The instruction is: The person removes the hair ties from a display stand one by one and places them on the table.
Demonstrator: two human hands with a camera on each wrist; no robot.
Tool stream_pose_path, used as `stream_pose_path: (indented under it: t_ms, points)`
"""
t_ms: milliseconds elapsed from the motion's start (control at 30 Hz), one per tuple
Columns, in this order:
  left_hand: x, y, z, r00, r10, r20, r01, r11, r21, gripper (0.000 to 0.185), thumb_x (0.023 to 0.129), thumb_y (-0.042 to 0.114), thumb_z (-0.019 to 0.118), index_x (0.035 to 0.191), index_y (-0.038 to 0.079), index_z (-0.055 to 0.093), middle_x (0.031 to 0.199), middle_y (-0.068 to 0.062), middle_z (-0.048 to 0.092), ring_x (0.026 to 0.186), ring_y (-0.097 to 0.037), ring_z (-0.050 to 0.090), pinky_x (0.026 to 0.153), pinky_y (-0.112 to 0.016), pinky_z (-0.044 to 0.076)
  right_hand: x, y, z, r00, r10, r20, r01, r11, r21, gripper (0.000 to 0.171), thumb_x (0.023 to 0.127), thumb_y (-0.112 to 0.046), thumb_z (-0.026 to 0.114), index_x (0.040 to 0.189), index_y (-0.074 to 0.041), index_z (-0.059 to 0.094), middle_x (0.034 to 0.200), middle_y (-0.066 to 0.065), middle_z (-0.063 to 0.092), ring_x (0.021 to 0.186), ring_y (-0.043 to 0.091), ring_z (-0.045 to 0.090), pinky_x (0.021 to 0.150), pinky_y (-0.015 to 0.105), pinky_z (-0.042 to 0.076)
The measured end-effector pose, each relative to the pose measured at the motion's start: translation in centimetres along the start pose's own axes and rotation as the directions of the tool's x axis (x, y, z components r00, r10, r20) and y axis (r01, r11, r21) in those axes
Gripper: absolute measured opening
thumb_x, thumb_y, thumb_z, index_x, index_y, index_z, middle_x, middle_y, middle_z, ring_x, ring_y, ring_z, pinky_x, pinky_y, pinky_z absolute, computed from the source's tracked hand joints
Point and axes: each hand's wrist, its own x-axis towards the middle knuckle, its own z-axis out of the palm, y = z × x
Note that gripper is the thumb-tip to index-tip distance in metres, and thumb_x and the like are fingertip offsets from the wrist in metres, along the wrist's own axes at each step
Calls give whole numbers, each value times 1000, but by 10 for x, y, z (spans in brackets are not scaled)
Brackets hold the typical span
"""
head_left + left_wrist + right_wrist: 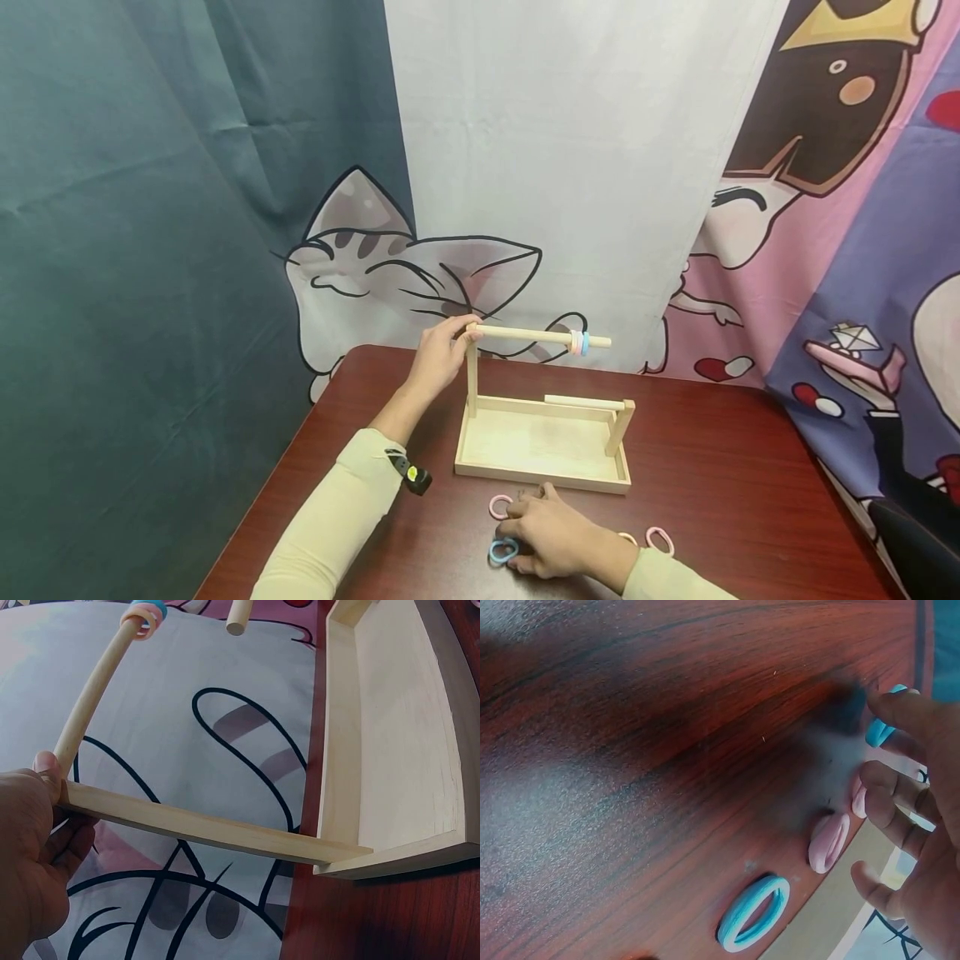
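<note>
We see the left hand (441, 354) gripping the near end of the dowel (536, 335) atop the rack's post (472, 375) | rings (579, 342) far along the dowel from those fingers | tray (542, 475) just beyond the right hand (551, 533) | loose rings (503, 551) at its fingertips | table (750, 483) under all.

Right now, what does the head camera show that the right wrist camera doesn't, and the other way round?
Only the head view shows the left hand gripping the end of the wooden rod, the pink and blue rings threaded near its far end, the whole wooden tray stand, the cartoon curtains, and another pink ring off to the right. Only the right wrist view shows the table's wood grain close up and a blue ring at a fingertip. Both show the right hand, loose rings beside it and the red-brown table.
</note>
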Motion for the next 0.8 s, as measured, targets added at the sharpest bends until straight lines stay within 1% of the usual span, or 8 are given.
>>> stream_pose_path:
  t_ms: [133,200,267,367,500,633,733,800]
  points:
    - [1,0,1,1000,2,-2,-2,1000,-5,35,100,36,75,130,19,79,123,-7,82,99,-28,79,92,-50,63,2,-1,2,999,9,32,-9,1000,-9,30,94,-47,87,118,-32,79,114,-18,74,107,0,67,84,41,49]
    - [1,0,1,1000,1,-2,-1,1000,-6,34,101,36,75,130,19,80,122,-7,82,95,-27,77,90,-50,62,3,-1,3,999,11,46,-11,1000,-7,31,95,-48,86,120,-32,79,117,-17,75,109,1,68,85,45,52]
    - [0,-1,1,1000,1,-2,-1,1000,-4,34,101,36,75,129,19,80,122,-7,82,92,-27,75,88,-49,61,3,-2,4,999,10,53,-10,1000,-5,32,95,-49,86,121,-32,79,118,-16,76,110,2,69,85,43,51]
    - [1,-1,1,1000,0,-1,0,1000,-7,33,101,36,75,129,19,80,124,-8,82,94,-27,76,88,-49,61,3,-2,5,998,10,55,-10,1000,-2,34,95,-50,86,122,-31,79,119,-16,76,109,1,69,82,35,44]
    - [2,0,2,1000,-4,0,4,1000,-14,33,101,36,74,130,19,80,127,-8,81,101,-28,79,91,-50,63,4,0,5,999,9,51,-8,1000,-12,36,94,-50,86,123,-31,79,120,-16,76,107,0,68,80,33,41]
    - [4,2,1,1000,-9,-1,9,1000,-17,34,102,36,74,130,18,80,127,-8,81,101,-29,79,92,-51,63,2,0,1,999,10,50,-9,1000,-22,40,95,-53,85,126,-30,77,120,-15,77,107,0,68,79,31,37]
    - [3,1,0,1000,-11,3,11,1000,-13,33,102,35,74,130,18,80,126,-8,81,99,-29,79,91,-51,63,0,-1,0,999,10,40,-9,1000,-19,46,95,-57,83,131,-28,76,123,-14,76,109,1,68,79,32,39]
    - [1,0,0,1000,-12,3,12,1000,-8,33,102,35,74,130,19,80,125,-8,82,98,-29,79,91,-51,63,-2,-2,-2,1000,3,16,-3,1000,-31,51,94,-60,82,133,-28,76,125,-13,76,110,1,68,81,36,43]
